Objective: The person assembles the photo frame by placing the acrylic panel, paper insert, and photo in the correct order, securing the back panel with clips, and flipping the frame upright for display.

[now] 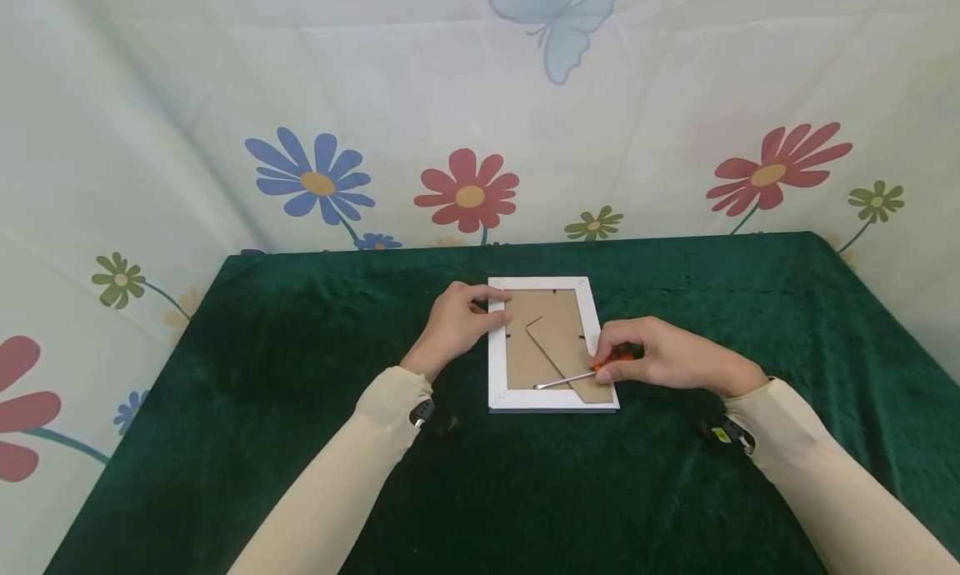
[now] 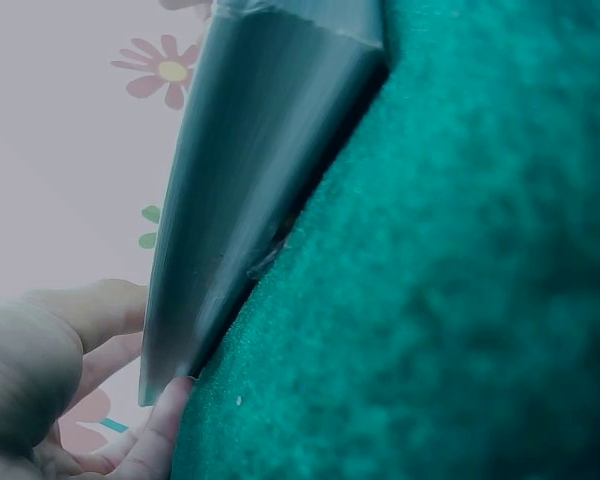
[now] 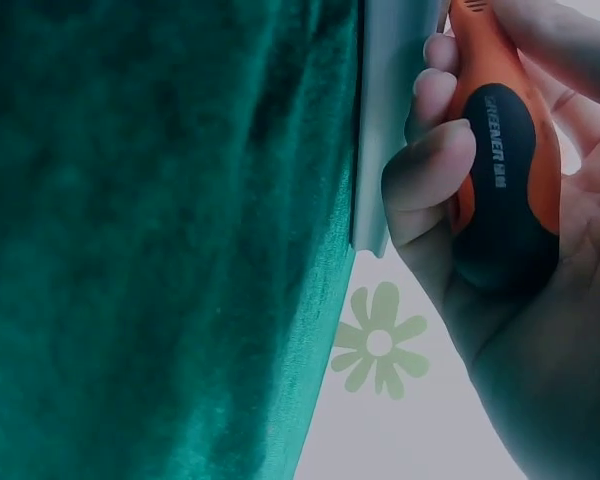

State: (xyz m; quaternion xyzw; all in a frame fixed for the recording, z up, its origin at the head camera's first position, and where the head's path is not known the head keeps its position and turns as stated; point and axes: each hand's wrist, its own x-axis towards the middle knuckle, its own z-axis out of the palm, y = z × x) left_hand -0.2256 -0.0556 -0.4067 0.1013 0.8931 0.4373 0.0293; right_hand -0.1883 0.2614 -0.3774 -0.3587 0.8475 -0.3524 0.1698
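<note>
A white picture frame (image 1: 497, 367) lies back up on the green cloth, its brown backing board (image 1: 525, 358) showing. A brown stand flap (image 1: 588, 375) slants across the board and over the frame's near edge. My left hand (image 1: 452, 321) grips the frame's left side, fingers reaching over onto the back. In the left wrist view, fingers and thumb sit around one end of the frame's side (image 2: 250, 180). My right hand (image 1: 656, 354) holds a screwdriver (image 3: 505, 150) by its orange and black handle. The metal shaft (image 1: 562, 381) points left, low over the backing's near end.
Green velvet cloth (image 1: 300, 433) covers the table under the frame. Behind it hangs a white curtain (image 1: 405, 83) printed with flowers and a butterfly. Small dark tabs (image 1: 581, 337) stand along the frame's inner edge. Dark wrist devices are strapped at both cuffs.
</note>
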